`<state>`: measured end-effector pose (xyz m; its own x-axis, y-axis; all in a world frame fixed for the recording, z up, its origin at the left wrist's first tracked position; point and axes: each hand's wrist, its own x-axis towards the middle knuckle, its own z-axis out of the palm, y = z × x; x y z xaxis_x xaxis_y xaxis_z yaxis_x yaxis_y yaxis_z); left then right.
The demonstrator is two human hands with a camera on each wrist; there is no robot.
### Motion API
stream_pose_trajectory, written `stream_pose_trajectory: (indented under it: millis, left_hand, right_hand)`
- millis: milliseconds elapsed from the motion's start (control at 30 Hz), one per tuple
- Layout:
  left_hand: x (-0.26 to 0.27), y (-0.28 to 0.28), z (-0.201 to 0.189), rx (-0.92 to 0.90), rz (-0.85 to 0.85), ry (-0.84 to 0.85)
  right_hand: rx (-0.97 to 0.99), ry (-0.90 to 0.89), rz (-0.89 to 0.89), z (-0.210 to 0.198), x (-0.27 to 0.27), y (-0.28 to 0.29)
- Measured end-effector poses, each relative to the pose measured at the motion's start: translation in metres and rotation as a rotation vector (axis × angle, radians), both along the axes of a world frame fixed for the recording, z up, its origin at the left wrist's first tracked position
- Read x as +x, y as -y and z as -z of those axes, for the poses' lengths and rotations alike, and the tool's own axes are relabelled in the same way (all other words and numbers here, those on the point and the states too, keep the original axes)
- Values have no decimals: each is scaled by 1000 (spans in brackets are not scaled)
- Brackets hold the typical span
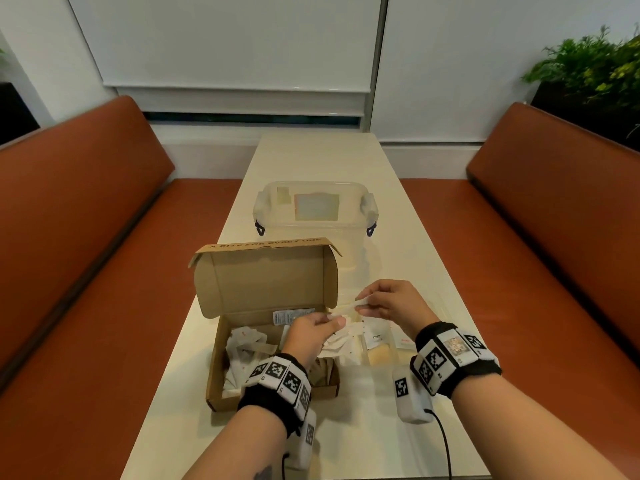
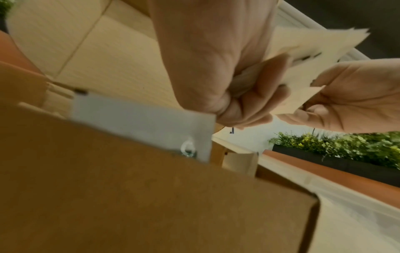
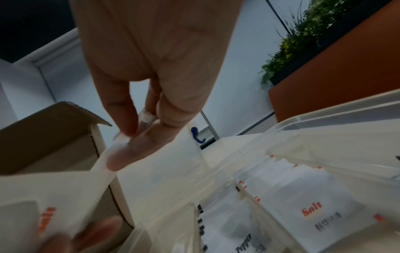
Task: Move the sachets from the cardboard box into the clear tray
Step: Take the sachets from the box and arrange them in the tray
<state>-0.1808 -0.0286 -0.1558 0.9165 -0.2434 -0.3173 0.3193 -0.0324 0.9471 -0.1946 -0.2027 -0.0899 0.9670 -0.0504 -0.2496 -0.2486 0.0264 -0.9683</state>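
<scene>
The open cardboard box [image 1: 214, 375] sits on the table's left side with its lid [image 1: 263, 282] up and several white sachets [image 1: 242, 344] inside. Just right of it is the clear tray [image 1: 381, 358], its compartments holding a salt sachet [image 3: 311, 210] and a pepper sachet [image 3: 242, 243]. Above the box's right edge, my left hand [image 1: 334, 320] pinches one end of a strip of sachets [image 1: 346, 308]. My right hand [image 1: 363, 304] pinches the other end between thumb and fingers. In the left wrist view the sachets [image 2: 314, 51] fan out between both hands.
A clear lidded container [image 1: 311, 216] with blue clips stands behind the box. Orange benches [image 1: 86, 237] [image 1: 554, 237] flank the narrow cream table [image 1: 346, 445]. A planter [image 1: 595, 64] sits at the far right.
</scene>
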Motion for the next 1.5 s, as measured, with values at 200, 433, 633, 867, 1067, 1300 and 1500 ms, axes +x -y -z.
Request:
stream_pose_trajectory:
  millis: [200, 433, 633, 867, 1067, 1300, 1500]
  left_hand:
    - [1, -1, -3, -115, -29, -40]
    - [-3, 3, -8, -200, -47, -49]
    - [-4, 2, -10, -183, -3, -45]
    - [1, -8, -7, -139, -91, -15]
    - [5, -22, 1, -72, -191, 27]
    - [8, -33, 3, -31, -208, 59]
    - [9, -36, 7, -14, -201, 67]
  right_hand:
    - [-5, 16, 0, 4, -5, 7]
    - [-274, 18, -91, 8, -9, 13]
    - [-428, -68, -203, 5, -10, 10]
    - [-583, -120, -107, 7, 3, -3]
    - [-719, -253, 25, 23, 25, -23]
    - [-850, -350, -147, 39, 28, -49]
    - [-915, -327, -230, 42, 28, -54]
